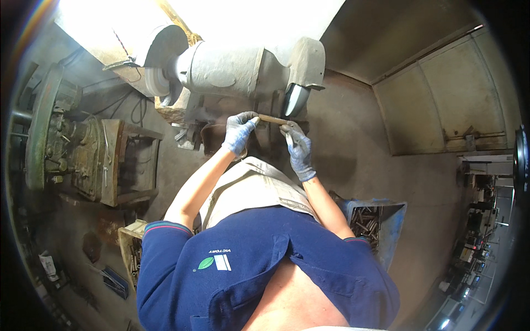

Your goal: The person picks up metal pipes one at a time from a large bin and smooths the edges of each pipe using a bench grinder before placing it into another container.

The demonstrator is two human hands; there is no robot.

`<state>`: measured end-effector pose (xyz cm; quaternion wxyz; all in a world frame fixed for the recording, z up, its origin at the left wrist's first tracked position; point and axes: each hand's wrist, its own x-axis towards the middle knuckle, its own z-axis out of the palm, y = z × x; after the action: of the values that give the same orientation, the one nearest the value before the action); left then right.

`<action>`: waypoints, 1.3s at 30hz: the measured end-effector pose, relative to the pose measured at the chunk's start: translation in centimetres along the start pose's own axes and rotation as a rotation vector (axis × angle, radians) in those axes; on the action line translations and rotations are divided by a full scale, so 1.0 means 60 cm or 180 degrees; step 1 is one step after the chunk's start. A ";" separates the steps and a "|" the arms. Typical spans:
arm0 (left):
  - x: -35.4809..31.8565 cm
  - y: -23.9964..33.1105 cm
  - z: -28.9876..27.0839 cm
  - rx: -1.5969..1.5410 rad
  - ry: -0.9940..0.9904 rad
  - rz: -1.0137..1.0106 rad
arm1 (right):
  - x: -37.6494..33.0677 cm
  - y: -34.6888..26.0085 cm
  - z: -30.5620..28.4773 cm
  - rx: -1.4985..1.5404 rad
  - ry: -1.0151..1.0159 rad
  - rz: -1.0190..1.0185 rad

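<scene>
A short, narrow brownish bar, seemingly metal (271,119), spans the gap between my two gloved hands. My left hand (240,132), in a blue and grey glove, pinches its left end. The fingers of my right hand (298,144), gloved alike, are closed on the other end. Just beyond my hands stands a large grey grinder (226,66). Its right wheel (296,100), partly covered by a guard, lies just past my right fingertips. Whether the bar touches that wheel I cannot tell.
The grinder's left wheel (159,83) is at far left. A greenish machine (66,143) stands on the left. A blue bin (398,218) of metal pieces is by my right elbow, and a yellowish crate (127,234) of similar pieces by my left. Metal panels (441,99) stand at right.
</scene>
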<state>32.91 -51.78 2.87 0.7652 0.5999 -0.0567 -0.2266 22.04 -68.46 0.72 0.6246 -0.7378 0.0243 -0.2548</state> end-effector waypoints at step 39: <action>-0.097 -0.139 -0.062 0.2339 -0.2453 -0.0634 | -0.359 -0.225 -0.292 -0.3329 0.2992 0.0784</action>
<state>26.75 -47.53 -4.94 0.4036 0.7039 -0.3517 -0.4669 -7.63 -73.78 7.47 0.1365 -0.7447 0.4932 -0.4284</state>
